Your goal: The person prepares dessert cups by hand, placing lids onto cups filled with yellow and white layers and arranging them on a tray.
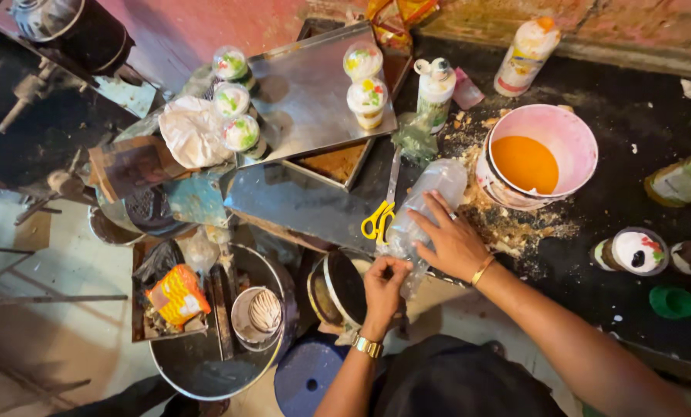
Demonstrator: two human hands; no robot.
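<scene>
Your right hand (pixel 452 241) lies spread flat over a clear plastic bag (pixel 426 202) at the centre of the frame, pinning it to the dark counter edge. Your left hand (pixel 385 279) pinches the bag's lower end between fingertips, just below the right hand. Both grip the same bag.

The bag looks thin, soft and slippery, likely light, and it will crumple or slide rather than hold a shape; it could tear if pulled hard. Hold it by the gathered lower end and keep the palm on its body. It is translucent, wrinkled and long, running up toward a white spray bottle (pixel 435 89).

Yellow-handled scissors (pixel 378 219) lie just left of it; a pink bucket (pixel 573 139) of orange liquid stands to the right, amid scattered crumbs.
</scene>
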